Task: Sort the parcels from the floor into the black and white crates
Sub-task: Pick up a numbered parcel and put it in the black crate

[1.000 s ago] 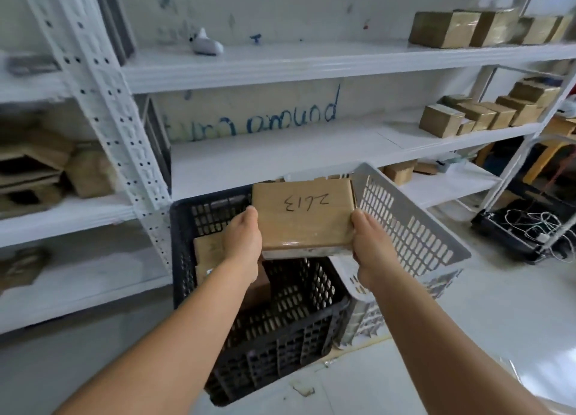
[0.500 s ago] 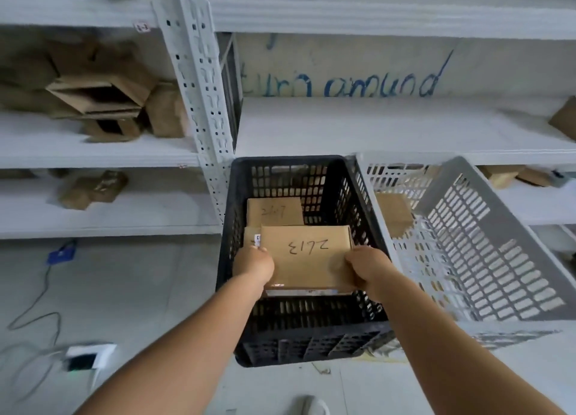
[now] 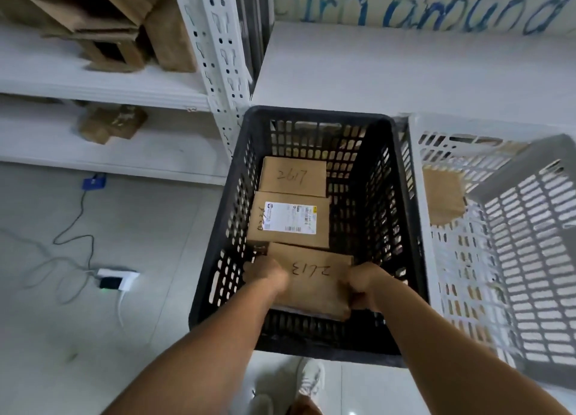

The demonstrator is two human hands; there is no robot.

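White metal shelving behind, the brown cardboard parcel marked 2613 [image 3: 314, 279], gripped by left hand [image 3: 265, 274] and right hand [image 3: 366, 285], has dropped from chest height into the black slotted plastic crate [image 3: 402, 227] near its front edge, nearly placed.

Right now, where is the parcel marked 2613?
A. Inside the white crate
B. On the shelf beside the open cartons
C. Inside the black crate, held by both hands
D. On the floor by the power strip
C: the parcel marked 2613 sits low inside the black crate, with the left hand and right hand gripping its sides.
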